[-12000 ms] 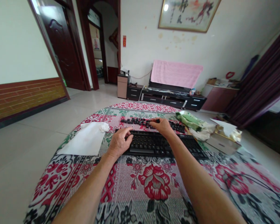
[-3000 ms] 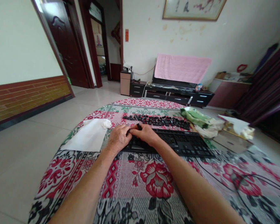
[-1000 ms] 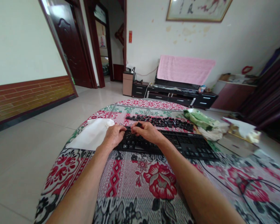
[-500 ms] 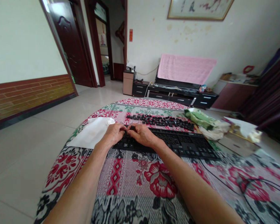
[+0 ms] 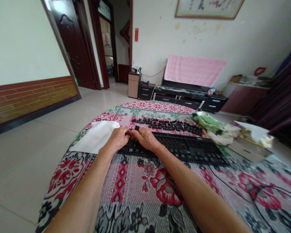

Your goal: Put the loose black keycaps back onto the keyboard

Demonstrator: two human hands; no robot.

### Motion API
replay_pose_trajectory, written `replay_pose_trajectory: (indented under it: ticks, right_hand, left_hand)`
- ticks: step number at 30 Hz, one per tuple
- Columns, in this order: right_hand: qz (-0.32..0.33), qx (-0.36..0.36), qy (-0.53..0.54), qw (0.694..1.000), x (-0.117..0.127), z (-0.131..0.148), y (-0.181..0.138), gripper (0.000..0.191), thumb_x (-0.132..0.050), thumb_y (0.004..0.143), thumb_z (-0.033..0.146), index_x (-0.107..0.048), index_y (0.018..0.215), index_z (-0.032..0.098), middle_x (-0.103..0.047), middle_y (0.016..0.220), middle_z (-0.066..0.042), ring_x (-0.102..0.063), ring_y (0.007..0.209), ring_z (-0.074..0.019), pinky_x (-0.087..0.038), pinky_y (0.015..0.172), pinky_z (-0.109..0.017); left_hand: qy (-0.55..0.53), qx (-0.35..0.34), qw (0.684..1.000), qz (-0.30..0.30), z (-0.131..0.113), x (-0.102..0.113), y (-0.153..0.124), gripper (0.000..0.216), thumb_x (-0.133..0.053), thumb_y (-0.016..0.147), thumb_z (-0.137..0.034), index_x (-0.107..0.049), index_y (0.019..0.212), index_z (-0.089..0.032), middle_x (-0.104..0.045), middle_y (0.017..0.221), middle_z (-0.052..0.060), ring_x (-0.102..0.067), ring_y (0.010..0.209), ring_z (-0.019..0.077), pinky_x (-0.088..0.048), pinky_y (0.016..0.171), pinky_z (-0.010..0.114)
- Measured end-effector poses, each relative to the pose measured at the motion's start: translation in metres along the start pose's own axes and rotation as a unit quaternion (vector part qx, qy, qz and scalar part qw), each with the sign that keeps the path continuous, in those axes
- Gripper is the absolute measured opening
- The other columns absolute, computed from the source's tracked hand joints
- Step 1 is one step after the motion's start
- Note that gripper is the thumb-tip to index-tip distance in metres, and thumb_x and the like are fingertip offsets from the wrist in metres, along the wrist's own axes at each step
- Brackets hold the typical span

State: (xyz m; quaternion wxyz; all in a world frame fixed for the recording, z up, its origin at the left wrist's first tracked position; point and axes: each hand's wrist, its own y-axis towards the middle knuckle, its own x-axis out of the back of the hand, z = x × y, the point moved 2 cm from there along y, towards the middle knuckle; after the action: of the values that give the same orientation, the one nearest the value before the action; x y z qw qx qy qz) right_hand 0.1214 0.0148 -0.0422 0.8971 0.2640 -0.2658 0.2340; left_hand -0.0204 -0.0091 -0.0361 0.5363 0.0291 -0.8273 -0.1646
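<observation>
Fingers (image 5: 138,132) around square black keycap (image 5: 136,127)

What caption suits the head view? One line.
The left hand and right hand meet over the black keyboard, loose keycaps lined up behind.

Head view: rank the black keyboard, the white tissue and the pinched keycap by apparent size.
1. black keyboard
2. white tissue, at a similar distance, so the ranking holds
3. keycap, by far the smallest

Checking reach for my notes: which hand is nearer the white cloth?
Left. The left hand sits just right of the white cloth; the right hand, pinching a keycap, is farther right over the keyboard.
</observation>
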Motion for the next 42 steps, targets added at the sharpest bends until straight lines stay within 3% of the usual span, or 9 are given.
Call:
replay_pose_trajectory:
  ticks: [10,15,21,30,34,37,42]
  right_hand:
    - [-0.073,-0.090,0.207,0.972,0.009,-0.005,-0.004,0.036,-0.045,0.084,0.048,-0.058,0.076,0.015,-0.064,0.068,-0.002,-0.055,0.053,-0.0086,-0.047,0.054,-0.021]
    - [-0.135,-0.148,0.283,0.938,0.011,-0.012,-0.004,0.035,-0.048,0.082,0.048,-0.058,0.075,0.015,-0.066,0.071,-0.005,-0.055,0.053,-0.0089,-0.049,0.053,-0.022]
    - [-0.145,-0.174,0.324,0.919,0.013,-0.010,-0.005,0.031,-0.050,0.080,0.045,-0.059,0.074,0.015,-0.066,0.074,-0.005,-0.055,0.055,-0.0085,-0.048,0.054,-0.021]
    - [-0.107,-0.123,0.247,0.955,0.018,-0.007,-0.010,0.031,-0.048,0.079,0.043,-0.058,0.068,0.016,-0.063,0.063,-0.003,-0.053,0.052,-0.0105,-0.045,0.053,-0.023]
    - [-0.187,-0.148,0.276,0.931,0.024,-0.009,-0.008,0.029,-0.045,0.078,0.042,-0.055,0.068,0.017,-0.062,0.060,-0.003,-0.053,0.051,-0.0109,-0.045,0.054,-0.024]
    - [-0.211,-0.176,0.306,0.911,0.028,-0.012,-0.007,0.016,-0.045,0.073,0.032,-0.053,0.076,0.018,-0.059,0.061,0.000,-0.051,0.048,-0.0095,-0.042,0.049,-0.022]
    - [-0.149,-0.215,0.147,0.954,0.032,-0.010,-0.010,0.009,-0.050,0.066,0.023,-0.056,0.068,0.018,-0.051,0.052,0.004,-0.039,0.043,-0.0073,-0.031,0.042,-0.020]
  left_hand:
    - [0.000,-0.005,1.000,0.012,-0.003,0.001,0.000,0.029,-0.049,0.074,-0.013,-0.071,0.090,-0.023,-0.071,0.089,0.004,-0.063,0.085,0.0187,-0.047,0.079,0.030]
    - [-0.047,-0.023,0.999,0.015,-0.011,0.003,-0.003,0.025,-0.055,0.071,-0.022,-0.071,0.090,-0.023,-0.069,0.084,0.003,-0.061,0.073,0.0163,-0.047,0.071,0.028]
    - [-0.078,-0.021,0.997,0.004,-0.025,0.004,-0.004,0.024,-0.050,0.078,-0.030,-0.072,0.083,-0.021,-0.067,0.078,0.003,-0.060,0.072,0.0151,-0.044,0.069,0.026]
    - [-0.019,-0.062,0.997,0.028,-0.026,-0.007,-0.005,0.023,-0.052,0.079,-0.035,-0.072,0.084,-0.024,-0.066,0.080,0.003,-0.060,0.072,0.0164,-0.045,0.070,0.029]
    - [0.010,-0.077,0.997,0.022,-0.027,-0.009,-0.005,0.020,-0.057,0.076,-0.035,-0.071,0.085,-0.023,-0.065,0.082,0.004,-0.059,0.076,0.0169,-0.045,0.072,0.029]
    - [0.001,-0.072,0.997,0.009,-0.026,-0.010,-0.005,0.019,-0.058,0.075,-0.032,-0.070,0.087,-0.022,-0.064,0.082,0.004,-0.059,0.075,0.0164,-0.046,0.071,0.028]
    - [-0.023,-0.065,0.997,-0.019,-0.024,-0.011,-0.005,0.017,-0.059,0.075,-0.030,-0.068,0.085,-0.019,-0.062,0.077,0.003,-0.058,0.070,0.0153,-0.045,0.067,0.027]
